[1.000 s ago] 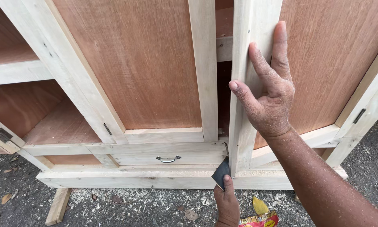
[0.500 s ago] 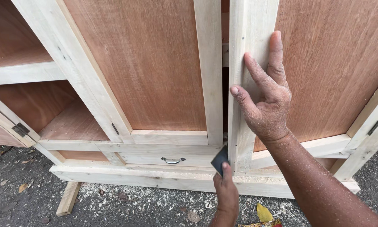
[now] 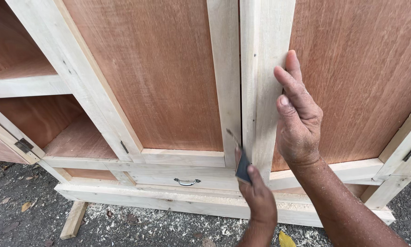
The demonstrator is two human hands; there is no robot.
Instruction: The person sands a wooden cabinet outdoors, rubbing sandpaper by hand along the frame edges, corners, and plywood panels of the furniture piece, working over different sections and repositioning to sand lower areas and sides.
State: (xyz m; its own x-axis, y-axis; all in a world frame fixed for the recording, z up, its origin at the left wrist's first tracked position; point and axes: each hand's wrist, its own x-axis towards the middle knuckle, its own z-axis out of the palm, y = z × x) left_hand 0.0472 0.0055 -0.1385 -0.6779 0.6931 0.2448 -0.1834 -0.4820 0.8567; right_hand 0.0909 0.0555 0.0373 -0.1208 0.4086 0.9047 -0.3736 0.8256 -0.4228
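An unfinished wooden cabinet stands in front of me with two plywood-panelled doors. My right hand (image 3: 299,119) lies flat against the pale upright (image 3: 265,55) of the right door, fingers pointing up. Below it, my left hand (image 3: 259,201) pinches a small dark sheet, like sandpaper (image 3: 243,167). The sheet sits at the narrow gap between the right door's upright and the left door's upright (image 3: 223,68), low on the doors. A thin bit of it pokes up along the gap.
A drawer with a metal pull (image 3: 186,182) runs under the doors. Open shelves (image 3: 41,73) and a hinge (image 3: 23,145) are at the left. A loose wood strip (image 3: 73,219), sawdust and a yellow leaf (image 3: 285,239) lie on the dark ground.
My left hand has risen with the dark sheet from the cabinet's base up to the gap between the doors. My right hand stays on the upright. The view has come closer.
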